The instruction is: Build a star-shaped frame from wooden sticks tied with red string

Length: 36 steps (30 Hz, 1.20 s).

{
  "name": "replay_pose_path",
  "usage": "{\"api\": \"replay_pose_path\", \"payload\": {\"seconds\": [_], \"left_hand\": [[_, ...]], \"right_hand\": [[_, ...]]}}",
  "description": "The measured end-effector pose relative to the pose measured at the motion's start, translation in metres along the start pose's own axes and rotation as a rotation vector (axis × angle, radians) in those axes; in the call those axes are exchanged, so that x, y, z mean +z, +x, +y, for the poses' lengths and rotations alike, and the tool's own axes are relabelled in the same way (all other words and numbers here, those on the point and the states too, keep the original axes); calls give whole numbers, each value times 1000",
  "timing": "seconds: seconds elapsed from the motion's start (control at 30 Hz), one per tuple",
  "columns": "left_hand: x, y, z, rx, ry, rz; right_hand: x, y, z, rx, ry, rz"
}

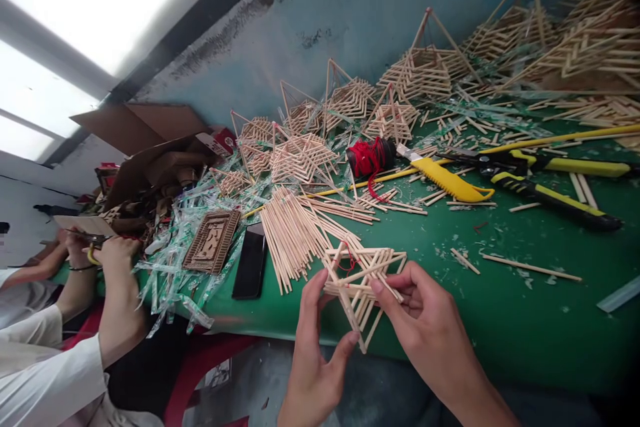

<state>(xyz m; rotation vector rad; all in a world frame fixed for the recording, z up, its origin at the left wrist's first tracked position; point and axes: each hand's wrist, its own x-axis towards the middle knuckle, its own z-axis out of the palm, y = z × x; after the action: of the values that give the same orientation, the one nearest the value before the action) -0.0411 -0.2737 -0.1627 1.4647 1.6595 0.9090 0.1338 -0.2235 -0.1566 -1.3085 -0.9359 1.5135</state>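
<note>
Two hands on a small stick frame at the table edge

The left hand [313, 340] and right hand [425, 320] pinch the stick frame [363, 277] — a loose stick bundle [293, 233] lies at its ten o'clock, the red thread spool [369, 157] at twelve, a yellow utility knife [447, 180] at one o'clock.

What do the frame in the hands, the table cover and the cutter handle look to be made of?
Frame: thin pale sticks, likely bare bamboo or wood, matte, tied with red thread. Table cover: green, dull, probably felt or a mat; it shows no shine. Cutter handle: yellow, smooth, seemingly plastic.
</note>
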Motion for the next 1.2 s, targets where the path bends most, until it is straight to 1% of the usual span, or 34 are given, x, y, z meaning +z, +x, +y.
{"api": "replay_pose_path", "payload": {"seconds": [0.13,0.27,0.47,0.57,0.63,0.77,0.93,1.03,1.2], "left_hand": [[-1,4,0,-21,-65,11],[-3,6,0,-43,-95,-6],[-2,9,2,-39,-102,1],[-1,10,3,-40,-93,24],[-2,10,2,-28,-89,42],[-2,10,-3,-2,-69,83],[-1,14,-5,55,-43,103],[-1,15,-2,89,-34,111],[-2,14,3,108,-29,135]], "right_hand": [[1,1,3,38,53,-44],[0,0,3,61,78,-66],[1,-4,6,75,86,-101],[2,-5,9,67,74,-91],[2,-5,9,65,75,-94],[-1,-6,8,87,83,-145],[-1,-11,10,112,63,-178],[0,-14,10,88,58,-172],[1,-14,7,50,87,-185]]}}
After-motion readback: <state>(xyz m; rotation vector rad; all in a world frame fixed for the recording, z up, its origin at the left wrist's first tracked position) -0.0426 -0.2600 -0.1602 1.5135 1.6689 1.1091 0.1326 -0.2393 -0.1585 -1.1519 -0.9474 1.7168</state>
